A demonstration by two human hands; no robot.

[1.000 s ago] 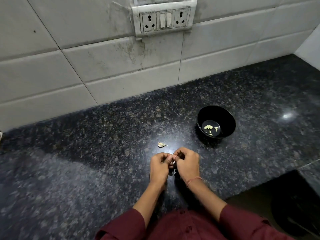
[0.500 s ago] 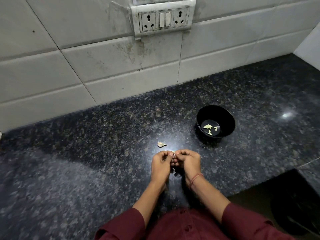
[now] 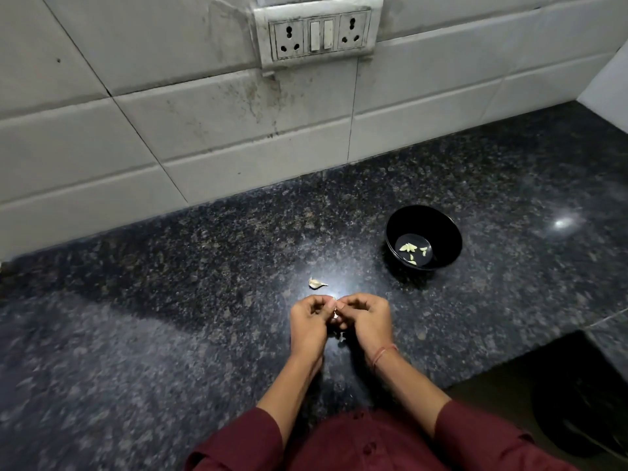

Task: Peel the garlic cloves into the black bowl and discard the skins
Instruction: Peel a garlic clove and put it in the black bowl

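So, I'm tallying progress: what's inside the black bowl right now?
The black bowl holds a few small pale peeled garlic cloves on its floor, about five, loosely scattered. The near wall covers the closest strip of the inside, so anything lying there cannot be seen.

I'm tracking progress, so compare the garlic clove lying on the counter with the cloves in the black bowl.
The clove on the counter lies alone on the granite; the cloves in the bowl are several, inside the black bowl. The counter clove looks whitish with a papery pointed tip, apparently unpeeled; the bowl cloves look yellowish and bare. Both are garlic, lying loose.
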